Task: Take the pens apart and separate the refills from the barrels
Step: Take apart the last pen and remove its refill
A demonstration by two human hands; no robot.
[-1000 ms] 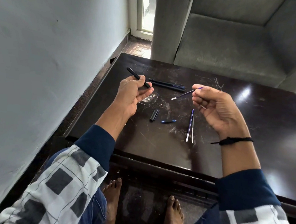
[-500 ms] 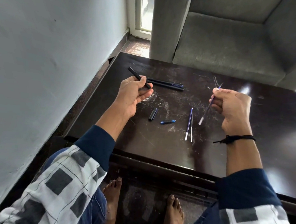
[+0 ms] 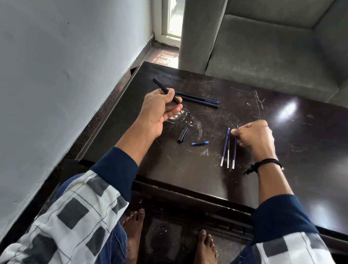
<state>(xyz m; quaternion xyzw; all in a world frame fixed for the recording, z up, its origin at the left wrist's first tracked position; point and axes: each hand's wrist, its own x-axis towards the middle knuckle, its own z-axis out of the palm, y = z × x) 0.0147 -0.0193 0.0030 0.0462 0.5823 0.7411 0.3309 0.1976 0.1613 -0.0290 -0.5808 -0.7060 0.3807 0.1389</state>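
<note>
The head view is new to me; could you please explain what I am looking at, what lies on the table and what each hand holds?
There is no machine here. A person wears one wide-angle camera on the head, which looks forward and down at their own two bare hands. The left hand grips a black pen barrel. The right hand pinches the top of a thin blue refill, right beside two more refills that lie on the dark table. Also on the table are a black cap, a small blue piece, and two dark pens or barrels side by side at the far side. I cannot tell whether those two are taken apart. Behind the table stands a grey sofa.
</note>
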